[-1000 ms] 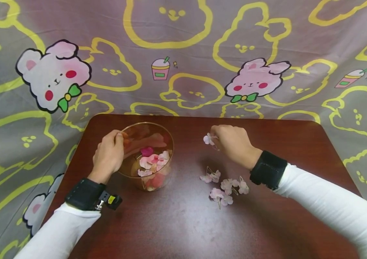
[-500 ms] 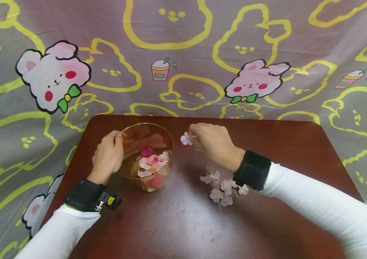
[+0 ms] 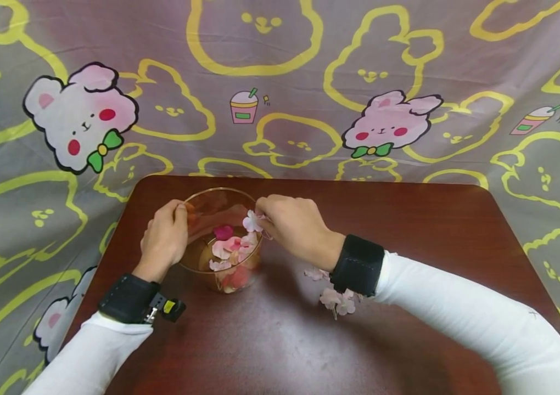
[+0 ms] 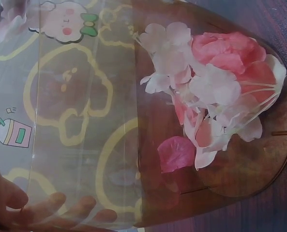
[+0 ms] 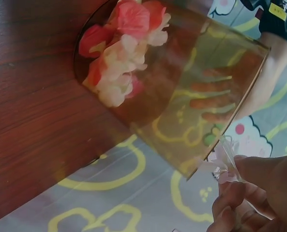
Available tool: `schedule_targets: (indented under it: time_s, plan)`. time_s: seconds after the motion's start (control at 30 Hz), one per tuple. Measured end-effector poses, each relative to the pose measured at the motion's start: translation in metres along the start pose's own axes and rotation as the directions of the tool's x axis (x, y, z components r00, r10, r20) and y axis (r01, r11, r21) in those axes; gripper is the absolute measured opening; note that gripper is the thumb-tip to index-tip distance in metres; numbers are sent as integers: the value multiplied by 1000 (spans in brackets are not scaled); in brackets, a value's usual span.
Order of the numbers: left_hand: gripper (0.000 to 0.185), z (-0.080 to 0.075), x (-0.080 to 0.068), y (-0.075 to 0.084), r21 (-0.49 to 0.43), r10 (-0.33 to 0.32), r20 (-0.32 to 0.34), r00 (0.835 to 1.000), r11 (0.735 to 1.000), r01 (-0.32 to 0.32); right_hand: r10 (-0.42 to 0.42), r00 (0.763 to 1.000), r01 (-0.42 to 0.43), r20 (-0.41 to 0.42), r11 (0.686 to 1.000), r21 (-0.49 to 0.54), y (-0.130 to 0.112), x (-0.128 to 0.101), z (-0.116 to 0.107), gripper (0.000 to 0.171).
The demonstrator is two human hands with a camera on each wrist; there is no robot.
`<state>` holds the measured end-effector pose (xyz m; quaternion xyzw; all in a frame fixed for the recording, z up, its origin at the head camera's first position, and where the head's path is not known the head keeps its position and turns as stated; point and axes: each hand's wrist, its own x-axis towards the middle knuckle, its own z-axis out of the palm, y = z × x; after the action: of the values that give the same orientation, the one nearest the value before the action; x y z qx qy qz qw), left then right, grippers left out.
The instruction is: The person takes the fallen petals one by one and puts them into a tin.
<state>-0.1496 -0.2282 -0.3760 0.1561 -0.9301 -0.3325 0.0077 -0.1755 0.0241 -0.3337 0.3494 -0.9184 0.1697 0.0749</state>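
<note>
A clear amber-tinted container [image 3: 196, 263] with a gold rim stands on the left of the table. Pink, coral and white artificial flowers [image 4: 220, 87] and a magenta petal [image 4: 177, 153] lie at its bottom. My left hand [image 3: 165, 233] grips the rim on its left side, thumb inside and fingers spread along the outer wall. My right hand [image 3: 297, 225] pinches a pale pink artificial flower [image 3: 252, 221] by its thin stem, right at the container's right rim. In the right wrist view the held flower [image 5: 223, 166] overlaps the rim edge.
Several pale pink flowers [image 3: 337, 302] lie on the dark red-brown table [image 3: 270, 351], partly hidden under my right wrist. Behind the table hangs a grey curtain [image 3: 290, 93] with yellow cartoon outlines. Black straps [image 3: 357, 265] circle both wrists.
My right hand has moved left with the flower, from above the loose flowers to the container's right rim. The left hand and the container have stayed in place.
</note>
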Motion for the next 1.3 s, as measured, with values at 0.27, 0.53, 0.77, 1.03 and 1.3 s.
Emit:
schedule_targets:
  time_s: [0.27,0.53,0.77,1.03,1.3]
  plan:
    - [54,1,0,-1,-1,2,-2,1000,1000,-2,-34,998,36,51,999,-41,-17,7,9,9]
    - [54,2,0,-1,2,2,-1,1000,1000,-2,-11,985,28,174,995,-94,-26,12,18,5]
    - [54,2,0,0,-3,2,4,1000,1000,-2,-7,976,26,217,996,-86,-26,14,21,9]
    - [53,1,-1,1,0,-4,-7,1000,1000,4,-18,981,33,196,997,-72,-26,15,19,14]
    - [53,0,-1,1,-4,-5,-4,1000,1000,5,9,980,5,198,997,-74,-21,14,7,23]
